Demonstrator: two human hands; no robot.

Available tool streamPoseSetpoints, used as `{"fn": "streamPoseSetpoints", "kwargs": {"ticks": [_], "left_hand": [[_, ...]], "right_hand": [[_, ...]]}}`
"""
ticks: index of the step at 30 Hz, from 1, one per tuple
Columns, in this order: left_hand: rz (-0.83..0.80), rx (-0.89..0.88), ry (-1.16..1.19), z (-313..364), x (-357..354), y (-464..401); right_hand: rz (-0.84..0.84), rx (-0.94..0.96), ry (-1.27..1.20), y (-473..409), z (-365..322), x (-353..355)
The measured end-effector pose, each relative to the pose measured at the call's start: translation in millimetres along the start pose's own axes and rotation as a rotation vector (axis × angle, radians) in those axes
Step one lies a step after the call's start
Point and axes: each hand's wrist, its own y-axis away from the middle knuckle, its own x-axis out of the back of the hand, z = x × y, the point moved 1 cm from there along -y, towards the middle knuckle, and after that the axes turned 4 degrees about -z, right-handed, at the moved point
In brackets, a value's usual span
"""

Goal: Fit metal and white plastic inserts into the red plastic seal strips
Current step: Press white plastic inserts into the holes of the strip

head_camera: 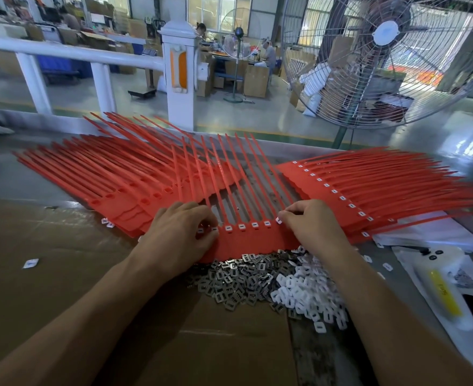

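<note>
A red seal strip sheet [253, 240] lies in front of me, its tails pointing away, with several white inserts seated along its heads. My left hand [179, 232] rests on the sheet's left end, fingers curled at a white insert there. My right hand [313, 224] pinches a white insert [278, 220] at the sheet's right end. Below the sheet lie a heap of metal inserts [238, 282] and a heap of white plastic inserts [310, 296].
A pile of red strips with empty sockets [112, 176] lies at the left, a pile with white inserts fitted [369, 190] at the right. Brown cardboard [48, 274] covers the table. A big fan [385, 57] stands behind; white bags [438, 274] lie right.
</note>
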Motion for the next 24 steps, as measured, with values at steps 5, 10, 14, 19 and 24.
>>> {"fn": "streamPoseSetpoints", "kwargs": {"ticks": [5, 10, 14, 19, 24], "left_hand": [[0.002, -0.001, 0.003, -2, -1, 1], [-0.008, 0.004, 0.005, -2, -2, 0], [-0.001, 0.007, 0.002, -3, -3, -1], [-0.011, 0.015, 0.003, -2, -3, -1], [-0.015, 0.023, 0.008, -1, -1, -1]], "right_hand": [[0.006, -0.02, 0.024, 0, -1, -2], [0.049, -0.039, 0.042, -1, -1, -5], [0.045, 0.023, 0.115, 2, -1, -4], [0.015, 0.065, 0.188, 6, 0, 2], [0.002, 0.079, 0.171, 8, 0, 8]]}}
